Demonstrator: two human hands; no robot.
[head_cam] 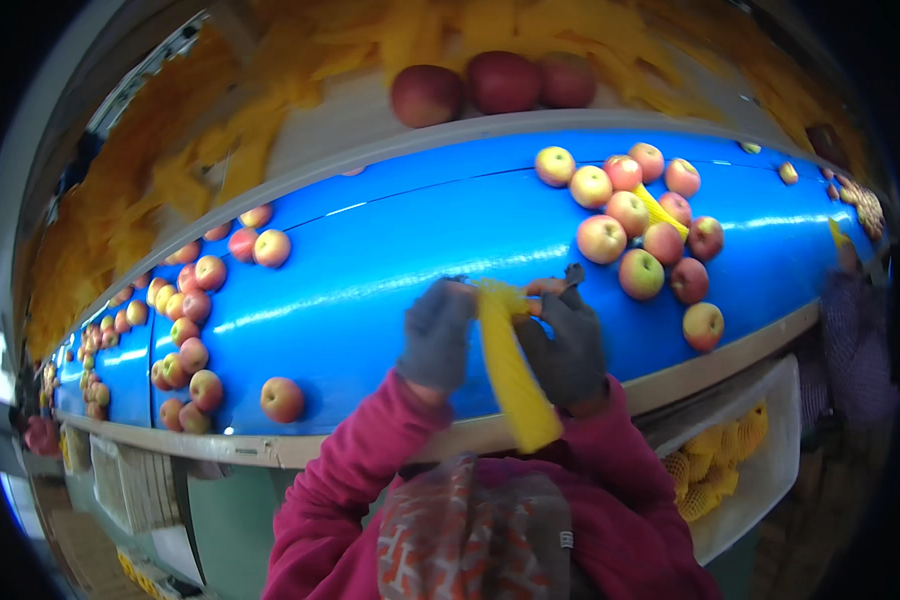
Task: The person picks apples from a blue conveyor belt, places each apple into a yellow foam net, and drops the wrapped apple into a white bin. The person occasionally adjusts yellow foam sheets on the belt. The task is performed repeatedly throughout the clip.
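Note:
A yellow foam net sleeve (514,367) hangs flat between my hands, its upper end bunched and its lower end dangling over the wooden belt edge. My left hand (439,330), in a grey fingerless glove, grips the sleeve's top from the left. From the right, my right hand (564,337) pinches the same end; its glove is grey too. Both hands are above the blue conveyor belt (390,277). Just beyond my right hand lies a cluster of red-yellow apples (628,214), with another yellow sleeve (658,210) among them. No apple shows in either hand.
More apples (195,306) line the belt at left, and a single apple (282,399) sits near its front edge. Loose yellow sleeves (195,165) and three dark red apples (502,82) occupy the shelf behind. A white crate (784,450) at lower right holds net-wrapped fruit (709,469). Another person's sleeve (859,345) appears far right.

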